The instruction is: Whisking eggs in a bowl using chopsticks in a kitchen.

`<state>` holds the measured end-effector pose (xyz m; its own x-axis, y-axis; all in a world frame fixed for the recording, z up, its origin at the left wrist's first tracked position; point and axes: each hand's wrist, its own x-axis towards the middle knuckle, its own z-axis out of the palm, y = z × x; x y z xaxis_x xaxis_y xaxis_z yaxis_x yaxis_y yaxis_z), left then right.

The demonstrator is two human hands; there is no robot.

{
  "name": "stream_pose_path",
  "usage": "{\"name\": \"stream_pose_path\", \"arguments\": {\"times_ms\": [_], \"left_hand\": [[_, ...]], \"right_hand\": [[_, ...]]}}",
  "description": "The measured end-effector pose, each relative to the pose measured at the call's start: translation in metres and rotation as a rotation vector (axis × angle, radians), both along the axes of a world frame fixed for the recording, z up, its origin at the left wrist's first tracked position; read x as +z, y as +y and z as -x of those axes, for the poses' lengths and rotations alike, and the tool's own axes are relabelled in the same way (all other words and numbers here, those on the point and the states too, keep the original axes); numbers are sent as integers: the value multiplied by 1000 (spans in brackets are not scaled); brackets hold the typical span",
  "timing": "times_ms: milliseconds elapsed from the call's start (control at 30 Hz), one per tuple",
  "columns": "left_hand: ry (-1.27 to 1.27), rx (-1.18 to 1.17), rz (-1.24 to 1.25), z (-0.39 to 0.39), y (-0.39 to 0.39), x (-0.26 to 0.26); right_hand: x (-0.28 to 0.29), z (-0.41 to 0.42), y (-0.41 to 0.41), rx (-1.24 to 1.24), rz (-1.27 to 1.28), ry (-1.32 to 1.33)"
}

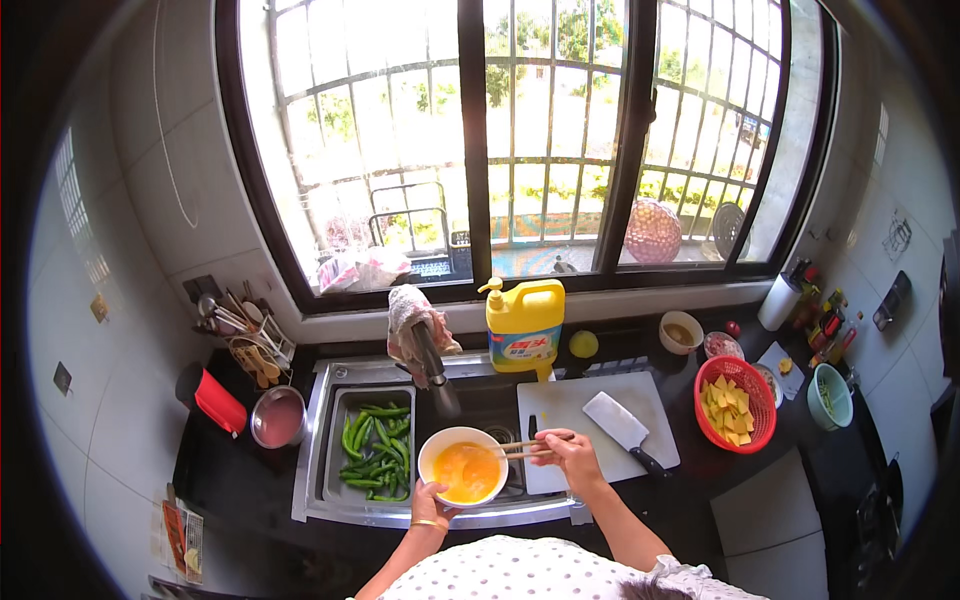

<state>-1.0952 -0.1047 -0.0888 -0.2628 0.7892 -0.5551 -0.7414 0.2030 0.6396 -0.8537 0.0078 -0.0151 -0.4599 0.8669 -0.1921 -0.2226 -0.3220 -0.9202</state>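
Observation:
My left hand [430,504] grips a white bowl [498,491] by its lower left side, over the front of the sink. Beaten egg [466,472], yellow-orange with some froth, fills much of the bowl. Wooden chopsticks [520,449] are held in my right hand [571,456], their tips reaching over the bowl's right rim to the egg. Just beyond that hand lies a white cutting board [585,409], partly over the sink's right side. A cleaver [616,421] with a black handle rests on it. Green peppers [379,452] lie in the left sink basin [337,420].
A yellow detergent jug [525,322] stands behind the sink, beside a faucet [431,356] draped with cloth. A red basket [765,409] of yellow chunks and a light-green bowl [830,397] sit on the right. A metal pot [279,417] and utensil rack [259,349] stand left.

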Motion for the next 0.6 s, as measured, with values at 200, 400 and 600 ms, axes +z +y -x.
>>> {"name": "stream_pose_path", "arguments": {"times_ms": [200, 400, 600], "left_hand": [[0, 19, -10, 5, 0, -4], [40, 91, 31, 3, 1, 5], [52, 115, 33, 6, 0, 4]], "right_hand": [[4, -5, -14, -61, 12, 63], [14, 0, -26, -8, -132, -41], [2, 9, -31, 27, -142, -49]]}}
